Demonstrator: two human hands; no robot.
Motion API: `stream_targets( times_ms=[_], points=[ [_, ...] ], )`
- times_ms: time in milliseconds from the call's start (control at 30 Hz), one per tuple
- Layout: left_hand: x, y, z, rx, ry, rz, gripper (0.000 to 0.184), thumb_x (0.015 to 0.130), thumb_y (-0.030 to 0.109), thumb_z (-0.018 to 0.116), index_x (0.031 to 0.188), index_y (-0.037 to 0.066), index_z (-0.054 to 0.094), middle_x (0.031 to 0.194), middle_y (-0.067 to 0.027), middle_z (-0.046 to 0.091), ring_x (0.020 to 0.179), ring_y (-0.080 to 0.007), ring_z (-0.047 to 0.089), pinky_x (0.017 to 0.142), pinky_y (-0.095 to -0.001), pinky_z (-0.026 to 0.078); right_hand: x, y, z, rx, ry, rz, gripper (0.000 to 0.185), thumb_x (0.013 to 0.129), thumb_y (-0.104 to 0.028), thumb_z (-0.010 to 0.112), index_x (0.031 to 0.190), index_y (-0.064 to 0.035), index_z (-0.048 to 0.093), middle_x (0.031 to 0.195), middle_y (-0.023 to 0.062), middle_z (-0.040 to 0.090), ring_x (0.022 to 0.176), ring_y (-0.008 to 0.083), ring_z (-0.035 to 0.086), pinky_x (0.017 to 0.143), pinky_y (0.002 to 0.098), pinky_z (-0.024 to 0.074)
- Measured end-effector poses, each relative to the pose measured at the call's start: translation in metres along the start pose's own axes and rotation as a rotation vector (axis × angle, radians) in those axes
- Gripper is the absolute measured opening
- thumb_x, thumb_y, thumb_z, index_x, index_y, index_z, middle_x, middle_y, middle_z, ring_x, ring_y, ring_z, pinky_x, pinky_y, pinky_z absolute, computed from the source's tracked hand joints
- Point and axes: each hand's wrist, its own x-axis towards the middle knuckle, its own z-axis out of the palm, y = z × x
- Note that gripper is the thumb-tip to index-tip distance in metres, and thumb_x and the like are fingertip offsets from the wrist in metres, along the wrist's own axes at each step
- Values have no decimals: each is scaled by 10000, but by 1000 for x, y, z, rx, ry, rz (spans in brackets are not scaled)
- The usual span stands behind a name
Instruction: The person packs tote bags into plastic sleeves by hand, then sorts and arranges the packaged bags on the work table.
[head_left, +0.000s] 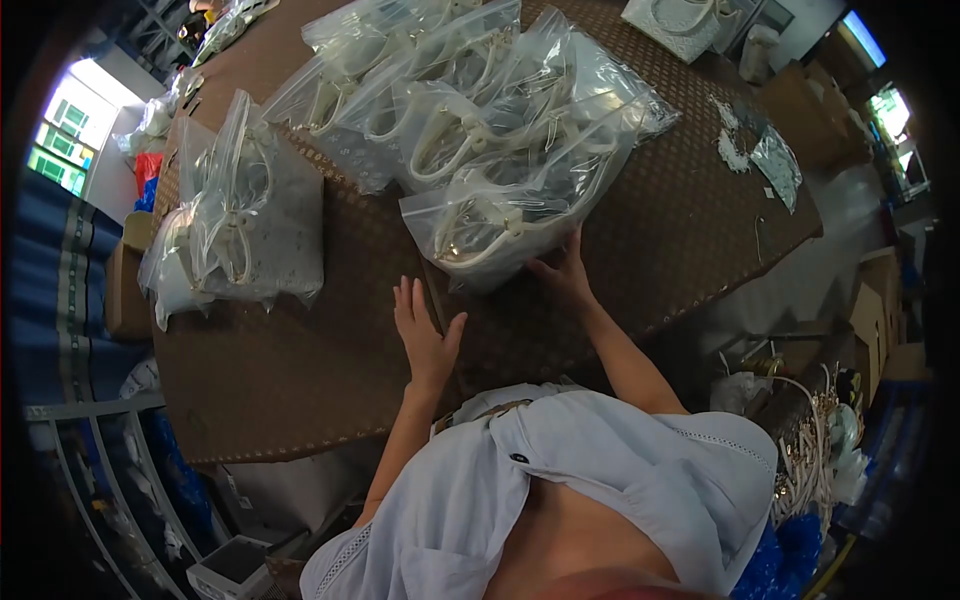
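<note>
A white handbag in a clear zip bag [500,225] stands at the near end of a row of similar bagged handbags [450,120]. My right hand [567,277] grips its lower right corner, the thumb on the near side and the other fingers partly hidden by the plastic. My left hand [425,335] is raised over the table in front of the same bag, with its fingers stretched out and the thumb apart. Nothing is in that hand, and a gap separates it from the plastic.
Several more bagged handbags [265,220] stand on the left of the brown patterned table [300,380]. An unwrapped white handbag [680,25] is at the far edge. Silver wrapping [776,165] lies at the right. Pale straps [808,450] hang beside the table at lower right.
</note>
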Motion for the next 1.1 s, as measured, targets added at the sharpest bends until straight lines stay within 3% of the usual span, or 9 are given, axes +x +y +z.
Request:
stream_targets(
  times_ms=[100, 200, 300, 333, 400, 600, 800, 967, 1100],
  points=[
    [-8, 2, 9, -110, -77, 37, 743, 771, 190, 713, 1352, -49, 316, 1444, -247, 238, 1348, -404, 205, 1080, -476, 202, -34, -9, 13, -81, 97, -82, 1131, 716, -153, 777, 1441, -12, -80, 1492, 220, 155, 1366, 269, 231, 1105, 367, 225],
    [-11, 11, 19, -217, -105, 96, 736, 777, 148, 694, 1358, -61, 293, 1442, -248, 229, 1343, -397, 216, 1073, -453, 234, -81, -11, 18, -281, 167, 77, 1010, 771, -168, 735, 1456, -26, 6, 1481, 208, 186, 1351, 283, 269, 1093, 379, 258],
    [-22, 11, 26, -314, -93, 235, 645, 774, 100, 673, 1323, -48, 368, 1377, -233, 332, 1294, -382, 312, 1040, -425, 305, -131, -15, 2, -556, 197, 78, 900, 814, -190, 689, 1458, -42, 77, 1447, 207, 252, 1323, 322, 318, 1063, 389, 317],
    [-26, 11, 28, -309, -164, 328, 573, 772, 77, 660, 1284, -30, 424, 1332, -210, 384, 1256, -369, 361, 1017, -420, 335, -142, -26, -7, -564, 228, 72, 900, 814, -190, 689, 1458, -42, 77, 1447, 207, 252, 1323, 322, 318, 1063, 389, 317],
    [-34, 18, 34, -306, -245, 431, 507, 770, 54, 648, 1244, -12, 481, 1286, -187, 436, 1217, -357, 410, 995, -416, 366, -170, -48, -28, -644, 270, 403, 798, 819, -261, 659, 1442, -76, 195, 1447, 177, 273, 1239, 358, 418, 999, 400, 378],
    [-54, 60, 70, -284, -597, 480, 393, 776, 49, 630, 1161, 30, 556, 1270, -138, 463, 1200, -345, 426, 983, -429, 380, -234, -8, -122, -764, 367, 467, 654, 842, -290, 616, 1385, -69, 326, 1395, 185, 345, 1206, 372, 436, 961, 408, 408],
    [-76, 130, 187, -38, -728, 459, 462, 836, 183, 605, 1259, 37, 492, 1422, -173, 318, 1337, -355, 265, 1041, -478, 303, -282, 23, -225, -754, 190, 555, 614, 828, -276, 646, 1335, -29, 404, 1289, 204, 481, 1162, 338, 494, 946, 394, 423],
    [-68, 165, 282, 150, -680, 217, 565, 917, 362, 490, 1380, 73, 348, 1481, -153, 230, 1390, -320, 151, 1103, -540, 113, -319, 31, -318, -617, 278, 695, 580, 825, -285, 653, 1301, -22, 452, 1148, 195, 589, 1019, 319, 593, 854, 389, 481],
    [-66, 178, 305, 442, -588, 343, 529, 930, 370, 460, 1370, 90, 370, 1484, -122, 237, 1389, -308, 158, 1107, -549, 76, -316, 26, -375, -568, 407, 686, 563, 829, -280, 653, 1294, -26, 463, 1092, 181, 622, 976, 308, 615, 827, 375, 494]
  ],
)
